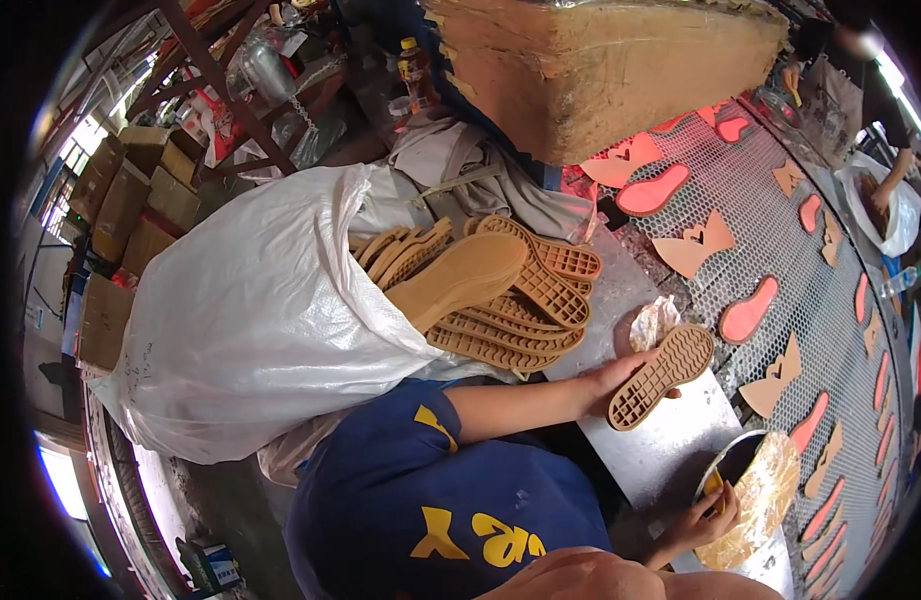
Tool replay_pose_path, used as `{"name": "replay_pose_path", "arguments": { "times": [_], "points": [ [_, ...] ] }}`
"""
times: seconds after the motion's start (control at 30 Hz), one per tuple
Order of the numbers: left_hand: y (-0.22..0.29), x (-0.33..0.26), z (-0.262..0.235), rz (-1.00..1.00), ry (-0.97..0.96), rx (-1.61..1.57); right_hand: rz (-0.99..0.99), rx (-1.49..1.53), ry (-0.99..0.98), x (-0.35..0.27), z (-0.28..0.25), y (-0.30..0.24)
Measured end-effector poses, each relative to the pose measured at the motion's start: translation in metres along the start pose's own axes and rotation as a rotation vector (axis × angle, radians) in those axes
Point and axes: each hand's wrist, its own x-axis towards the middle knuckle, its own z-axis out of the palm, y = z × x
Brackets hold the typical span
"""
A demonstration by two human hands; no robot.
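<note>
My left hand [609, 381] grips a tan rubber shoe sole [662, 376] by its heel end, tread side up, over a grey metal table [671, 450]. My right hand [693, 522] is lower right, its fingers closed on a small yellow thing [715, 489] at the rim of a round dark tin [738, 457] wrapped in crusted amber plastic [766, 495]. To the left, several more tan soles [501, 300] spill from the mouth of a large white woven sack [251, 310].
A mesh conveyor [771, 250] runs along the right with pink soles [749, 312] and tan cut pieces [693, 245] on it. A big tan block [601, 70] stands behind. Another person [881, 180] works at the far right. Cardboard boxes [131, 200] are stacked at left.
</note>
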Motion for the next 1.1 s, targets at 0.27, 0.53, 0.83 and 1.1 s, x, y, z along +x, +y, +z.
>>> {"name": "replay_pose_path", "arguments": {
  "times": [0.27,0.53,0.83,1.1],
  "points": [
    [-0.002,0.0,-0.004,0.009,-0.021,0.015,-0.103,-0.098,-0.024,0.0,-0.003,0.001],
    [-0.001,-0.003,0.002,-0.001,-0.021,-0.005,-0.104,-0.114,-0.03,-0.001,-0.007,-0.001],
    [0.0,-0.002,0.001,-0.027,-0.002,-0.001,-0.127,-0.109,-0.047,-0.002,-0.005,0.002],
    [-0.003,0.0,0.0,-0.024,-0.014,-0.025,-0.127,-0.127,-0.039,-0.001,-0.008,-0.005]
  ]
}}
